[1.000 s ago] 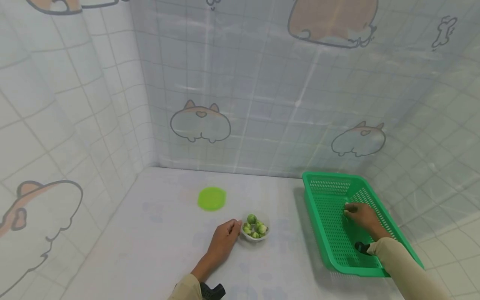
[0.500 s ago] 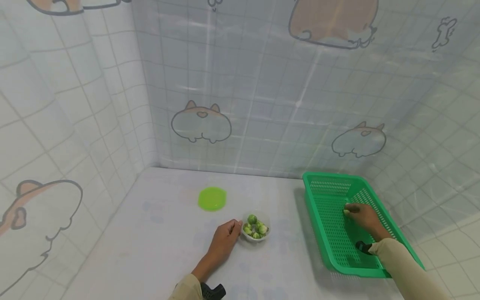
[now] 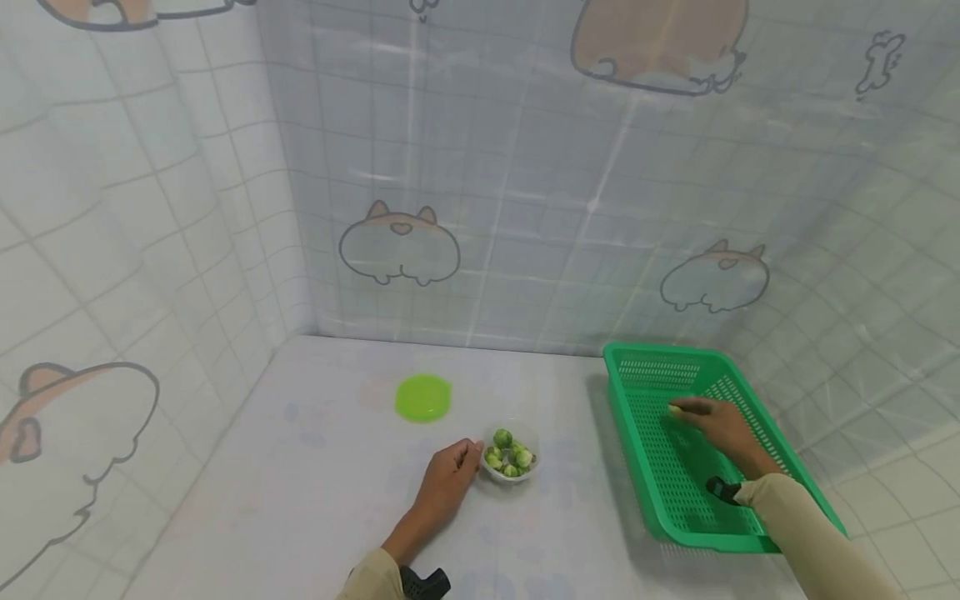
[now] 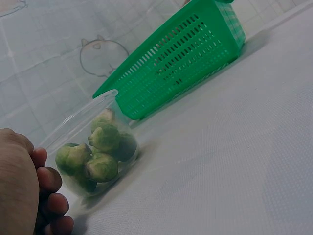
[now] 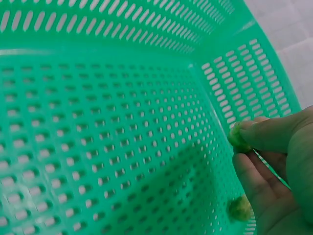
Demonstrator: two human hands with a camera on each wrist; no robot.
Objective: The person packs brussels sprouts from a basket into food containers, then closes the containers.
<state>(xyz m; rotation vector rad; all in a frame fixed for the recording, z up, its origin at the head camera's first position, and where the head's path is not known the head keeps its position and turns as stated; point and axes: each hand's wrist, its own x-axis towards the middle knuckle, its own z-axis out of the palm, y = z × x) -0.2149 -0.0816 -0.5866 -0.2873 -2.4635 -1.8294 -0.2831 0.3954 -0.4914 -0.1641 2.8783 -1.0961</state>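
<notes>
My left hand has curled fingers at the left rim of a small clear plastic bowl, which it pinches. Several Brussels sprouts lie inside that bowl. Over on the right, my right hand is inside a green plastic basket. Between its thumb and fingertips it pinches a single Brussels sprout. Another sprout sits lower in the basket, partly hidden behind the fingers in the right wrist view.
A bright green round lid lies flat on the white table, behind and left of the bowl. Sheeting with a grid and cartoon dog print hangs at the back and both sides. The basket stands close to the right-hand sheeting.
My right hand has shifted slightly left and away from me inside the basket, its fingers stretched further out with the sprout. The left hand and bowl stay in place.
</notes>
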